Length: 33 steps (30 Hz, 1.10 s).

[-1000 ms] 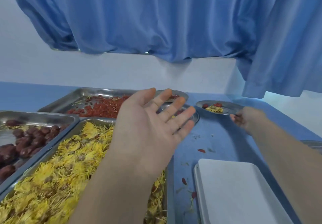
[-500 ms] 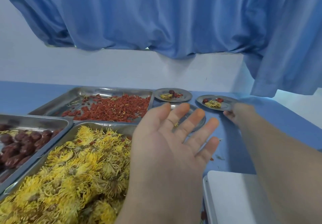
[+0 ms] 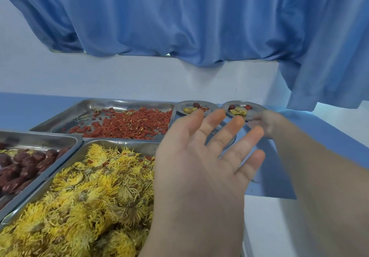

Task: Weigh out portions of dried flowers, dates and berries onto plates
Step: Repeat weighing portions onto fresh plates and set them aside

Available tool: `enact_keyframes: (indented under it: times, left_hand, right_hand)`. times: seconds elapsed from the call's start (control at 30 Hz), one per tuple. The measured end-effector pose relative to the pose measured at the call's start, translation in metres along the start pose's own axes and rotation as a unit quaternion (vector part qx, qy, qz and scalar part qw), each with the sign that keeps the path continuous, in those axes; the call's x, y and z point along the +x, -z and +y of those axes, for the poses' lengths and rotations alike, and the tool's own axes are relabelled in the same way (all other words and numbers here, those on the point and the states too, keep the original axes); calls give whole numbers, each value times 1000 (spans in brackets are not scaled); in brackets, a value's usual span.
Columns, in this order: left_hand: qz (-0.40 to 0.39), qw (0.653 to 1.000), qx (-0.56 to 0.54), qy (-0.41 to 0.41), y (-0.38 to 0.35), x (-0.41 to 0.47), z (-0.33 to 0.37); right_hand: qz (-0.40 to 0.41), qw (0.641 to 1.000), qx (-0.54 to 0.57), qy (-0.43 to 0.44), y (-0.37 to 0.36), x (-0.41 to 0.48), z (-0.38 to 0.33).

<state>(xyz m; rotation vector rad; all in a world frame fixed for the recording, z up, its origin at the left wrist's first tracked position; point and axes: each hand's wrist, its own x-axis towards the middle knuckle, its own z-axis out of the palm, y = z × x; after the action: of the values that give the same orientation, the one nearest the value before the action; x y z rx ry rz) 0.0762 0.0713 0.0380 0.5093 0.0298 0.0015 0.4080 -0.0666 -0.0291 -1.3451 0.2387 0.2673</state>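
Three steel trays crowd a blue table (image 3: 319,134): red dried berries (image 3: 129,125) in the far tray (image 3: 127,102), dark dates (image 3: 22,166) in the left tray (image 3: 40,136), yellow dried flowers (image 3: 89,192) in the near tray (image 3: 123,143). At the far right, the left-hand plate (image 3: 211,104) sits just beside the far tray and the right-hand plate (image 3: 257,107) beside that, each carrying flowers, a date and a few berries. The person's left hand (image 3: 201,166) hangs palm-up over the near tray's right end, fingers spread wide and empty; a third plate (image 3: 234,139) shows partly behind them. The right hand (image 3: 267,123), blurred, meets the right-hand plate's near rim; whether it grips cannot be told. A white flat surface (image 3: 279,226) lies near right, and a blue curtain (image 3: 179,16) hangs behind.
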Motion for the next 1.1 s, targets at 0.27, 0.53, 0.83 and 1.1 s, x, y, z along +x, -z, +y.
enact_keyframes:
  times: [0.27,0.53,0.83,1.1]
  left_hand:
    - [-23,999,34,6,-5,-4,-6]
    - [-62,985,160,2,-17,-19,-22]
    - [-138,947,290,10,-11,-23,-41]
    - [-77,910,403,-54,6,-25,-39]
  right_hand:
    - [-41,997,-65,12,13,-79,-35]
    - [-121,987,-82,67,49,-202,-67]
    - [-28,954,-201,220,141,-321,-28]
    - [142,778,-527,310,214,-334,53]
